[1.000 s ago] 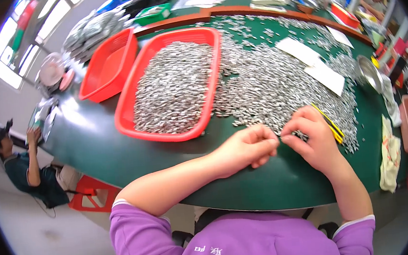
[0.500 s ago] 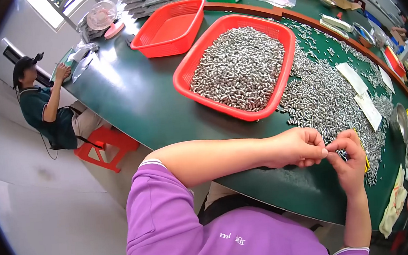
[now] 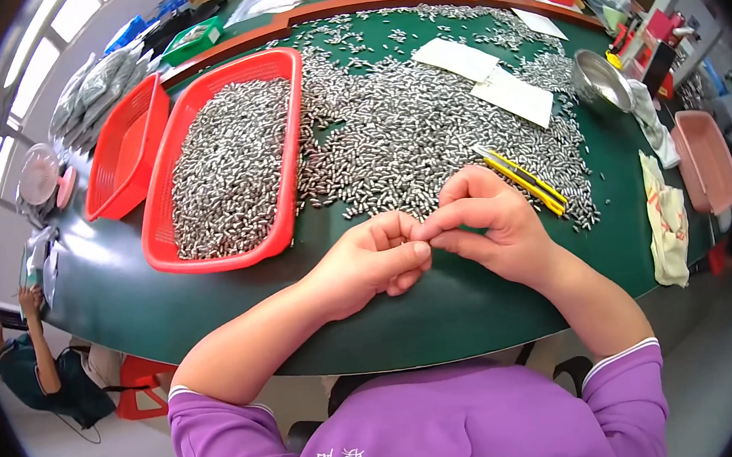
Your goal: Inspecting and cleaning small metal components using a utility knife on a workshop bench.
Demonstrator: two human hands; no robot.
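Over the near part of the green table (image 3: 341,339), my two hands meet fingertip to fingertip. My left hand (image 3: 371,263) is closed, its thumb against curled fingers. Thumb and forefinger of my right hand (image 3: 492,230) pinch at the same spot. Whatever lies between the fingers is too small and covered to make out. Just beyond the hands spreads a wide heap of small silvery, capsule-shaped metal pieces (image 3: 393,143). A yellow utility knife (image 3: 523,182) rests on that heap beside my right hand. To the left stands a red basket (image 3: 157,234) filled with similar pieces.
An empty red basket (image 3: 123,154) stands farther left, near a pink fan (image 3: 41,174). White papers (image 3: 516,98) lie on the heap. A metal bowl (image 3: 601,82), a cloth (image 3: 666,220) and a pink tray (image 3: 707,162) are at the right. Another person (image 3: 43,370) sits at far left.
The view has swung to the right, so baskets and the other person now appear farther left. My hands stay pinched together, and the yellow utility knife shows more fully.
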